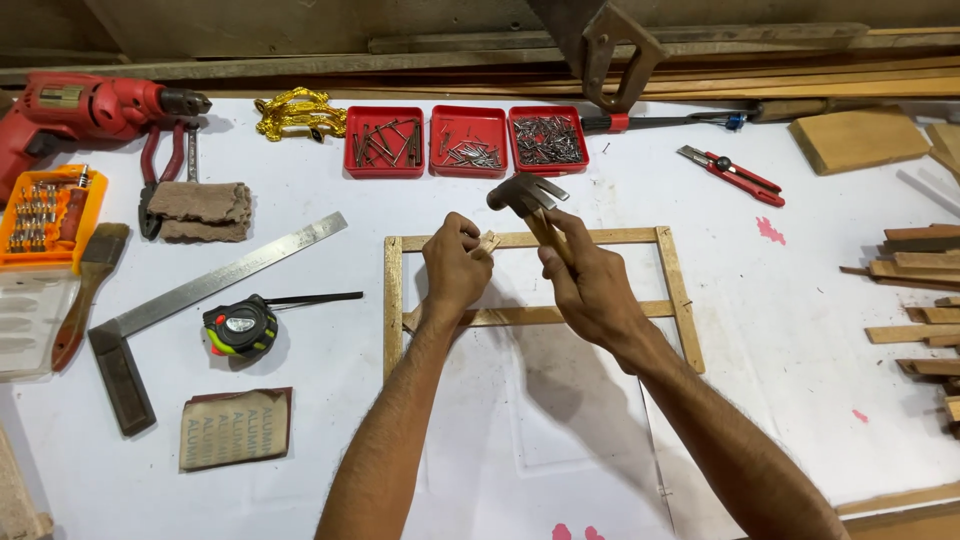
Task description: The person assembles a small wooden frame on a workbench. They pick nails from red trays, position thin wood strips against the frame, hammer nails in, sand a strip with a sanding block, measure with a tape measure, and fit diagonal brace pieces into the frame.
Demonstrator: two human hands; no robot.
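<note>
A thin wooden frame (392, 300) lies flat on the white table, with a cross strip (520, 316) across its middle. My left hand (455, 268) pinches a small wooden piece (489, 244) just below the frame's top strip (600, 237). My right hand (588, 282) grips the wooden handle of a claw hammer (524, 192). The hammer's steel head is raised above the top strip, close to my left fingers.
Three red trays of nails (466, 141) stand behind the frame. To the left lie a steel square (200, 288), tape measure (240, 326), sandpaper (236, 428), brush (88, 290), pliers (153, 170), red drill (80, 110) and orange bit case (48, 215). Wood strips (920, 300) are stacked right; a red knife (730, 175) lies behind.
</note>
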